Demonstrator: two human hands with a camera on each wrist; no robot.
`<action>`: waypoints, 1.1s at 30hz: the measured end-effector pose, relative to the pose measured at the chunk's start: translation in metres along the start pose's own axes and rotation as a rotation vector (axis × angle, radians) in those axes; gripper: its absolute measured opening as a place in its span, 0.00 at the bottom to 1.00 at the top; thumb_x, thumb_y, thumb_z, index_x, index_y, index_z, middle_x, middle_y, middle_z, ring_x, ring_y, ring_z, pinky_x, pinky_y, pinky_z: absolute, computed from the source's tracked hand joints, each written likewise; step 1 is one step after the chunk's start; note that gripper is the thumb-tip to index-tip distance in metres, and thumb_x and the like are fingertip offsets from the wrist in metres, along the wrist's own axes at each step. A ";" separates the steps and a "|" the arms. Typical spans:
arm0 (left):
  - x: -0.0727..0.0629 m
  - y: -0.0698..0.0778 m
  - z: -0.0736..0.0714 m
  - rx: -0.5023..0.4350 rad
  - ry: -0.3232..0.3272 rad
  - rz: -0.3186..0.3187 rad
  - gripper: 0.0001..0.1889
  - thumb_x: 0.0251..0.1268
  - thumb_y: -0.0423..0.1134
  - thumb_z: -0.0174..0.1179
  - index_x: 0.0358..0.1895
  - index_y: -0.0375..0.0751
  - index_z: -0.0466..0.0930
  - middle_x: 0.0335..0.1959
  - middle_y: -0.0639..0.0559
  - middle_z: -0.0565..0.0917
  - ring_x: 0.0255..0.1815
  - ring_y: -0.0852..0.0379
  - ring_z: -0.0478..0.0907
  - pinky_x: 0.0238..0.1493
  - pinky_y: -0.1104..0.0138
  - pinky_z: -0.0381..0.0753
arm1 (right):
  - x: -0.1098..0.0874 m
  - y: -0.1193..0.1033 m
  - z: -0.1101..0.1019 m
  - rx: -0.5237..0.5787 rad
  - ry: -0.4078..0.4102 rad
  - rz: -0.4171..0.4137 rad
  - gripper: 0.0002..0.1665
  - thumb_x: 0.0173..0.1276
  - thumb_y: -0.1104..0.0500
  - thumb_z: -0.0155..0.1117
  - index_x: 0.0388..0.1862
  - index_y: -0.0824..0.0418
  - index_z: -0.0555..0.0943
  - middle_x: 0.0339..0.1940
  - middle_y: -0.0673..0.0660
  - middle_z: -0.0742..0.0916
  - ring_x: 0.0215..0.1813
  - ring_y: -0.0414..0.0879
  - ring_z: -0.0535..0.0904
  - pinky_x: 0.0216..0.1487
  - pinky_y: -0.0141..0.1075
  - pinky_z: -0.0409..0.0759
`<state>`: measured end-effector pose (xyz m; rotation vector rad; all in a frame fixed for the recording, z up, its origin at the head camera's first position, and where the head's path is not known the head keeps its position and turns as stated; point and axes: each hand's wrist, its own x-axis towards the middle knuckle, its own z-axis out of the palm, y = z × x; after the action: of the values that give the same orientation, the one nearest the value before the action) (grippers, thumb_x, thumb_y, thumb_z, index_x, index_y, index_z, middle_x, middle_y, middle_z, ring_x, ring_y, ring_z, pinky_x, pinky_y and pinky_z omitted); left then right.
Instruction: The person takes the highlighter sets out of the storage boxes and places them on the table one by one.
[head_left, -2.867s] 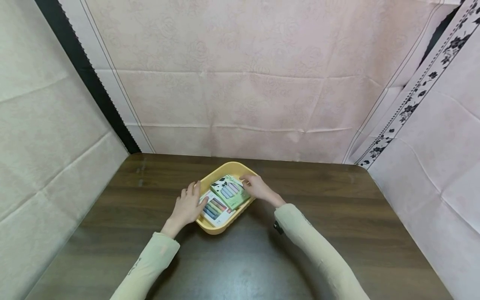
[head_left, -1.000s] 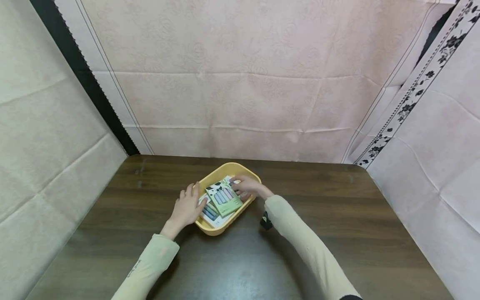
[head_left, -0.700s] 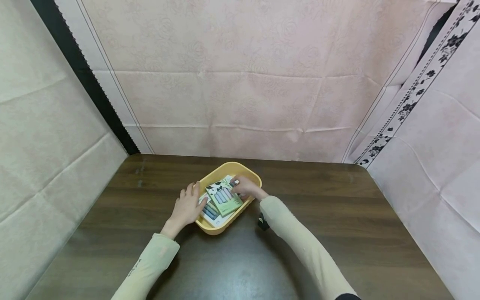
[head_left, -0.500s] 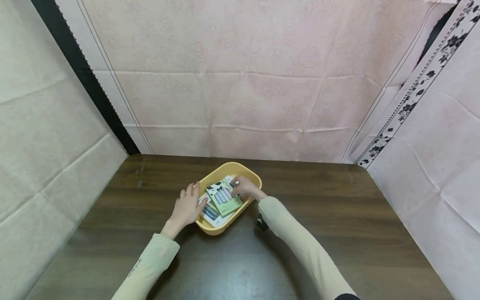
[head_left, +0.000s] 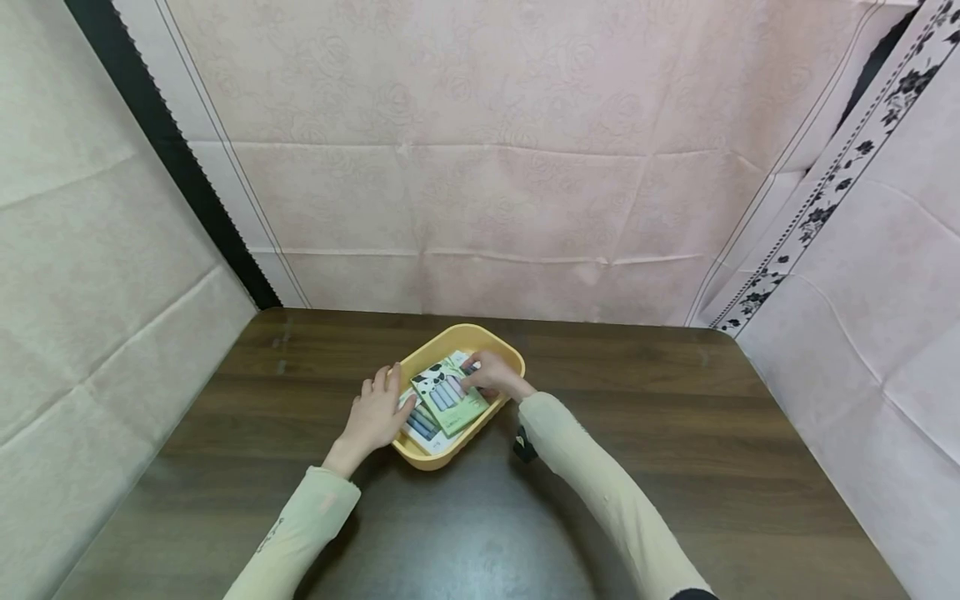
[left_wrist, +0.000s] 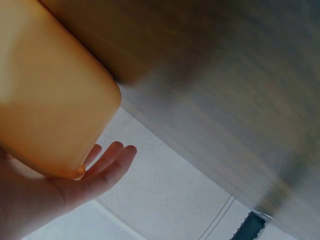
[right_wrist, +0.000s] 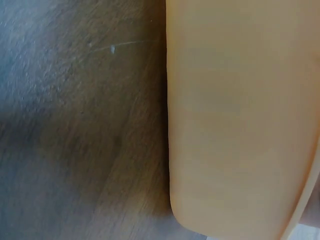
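Note:
A yellow plastic basket (head_left: 465, 333) stands on the brown table. In it a green crayon box (head_left: 457, 404), printed with a cow pattern and pastel sticks, lies tilted over a white box (head_left: 438, 444) with coloured sticks on its front. My left hand (head_left: 377, 408) rests over the basket's left rim, fingers extended; in the left wrist view the fingers (left_wrist: 111, 167) reach past the rim. My right hand (head_left: 491, 375) reaches over the right rim. Its thumb and curled fingers pinch the green box's upper right edge; part of the grip is hidden. In the right wrist view the basket wall (right_wrist: 240, 120) covers the hand.
The wooden table (head_left: 675, 467) extends around the basket, which sits near its back edge. Pale cloth (head_left: 487, 200) hangs behind and on both sides. A small dark device (head_left: 524, 446) is at my right wrist.
Compared with the oldest frame, the green box has shifted left and turned, baring more of the white box at upper right. My right hand has moved left; my left hand has stayed put.

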<state>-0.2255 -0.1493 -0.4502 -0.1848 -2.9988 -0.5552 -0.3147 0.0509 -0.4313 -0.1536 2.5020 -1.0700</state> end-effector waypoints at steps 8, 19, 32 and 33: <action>0.000 0.000 0.001 -0.007 -0.002 -0.007 0.35 0.64 0.53 0.44 0.68 0.35 0.47 0.65 0.33 0.56 0.60 0.33 0.59 0.50 0.41 0.65 | -0.001 0.000 -0.003 -0.032 -0.023 -0.019 0.23 0.48 0.58 0.69 0.45 0.65 0.80 0.39 0.56 0.82 0.28 0.41 0.75 0.23 0.28 0.72; 0.000 0.000 -0.001 -0.004 -0.015 -0.016 0.36 0.64 0.53 0.44 0.68 0.34 0.46 0.65 0.32 0.56 0.60 0.32 0.59 0.50 0.40 0.65 | -0.003 -0.002 -0.011 -0.005 -0.138 -0.059 0.23 0.54 0.55 0.64 0.50 0.59 0.75 0.44 0.56 0.79 0.33 0.44 0.76 0.30 0.36 0.78; 0.000 0.001 -0.001 -0.003 -0.011 -0.020 0.35 0.64 0.52 0.44 0.68 0.35 0.46 0.65 0.33 0.57 0.60 0.33 0.59 0.50 0.40 0.65 | -0.009 -0.004 -0.022 -0.010 -0.230 -0.171 0.22 0.64 0.54 0.55 0.56 0.57 0.72 0.40 0.59 0.82 0.30 0.45 0.80 0.27 0.35 0.79; 0.000 0.001 -0.001 -0.001 -0.010 -0.018 0.35 0.64 0.52 0.44 0.68 0.35 0.46 0.65 0.33 0.57 0.60 0.33 0.59 0.50 0.40 0.65 | -0.009 -0.004 -0.022 0.015 -0.245 -0.165 0.22 0.64 0.55 0.55 0.57 0.57 0.71 0.39 0.59 0.82 0.30 0.45 0.80 0.27 0.36 0.80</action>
<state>-0.2254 -0.1483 -0.4489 -0.1616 -3.0129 -0.5599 -0.3156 0.0657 -0.4116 -0.4650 2.2907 -1.0630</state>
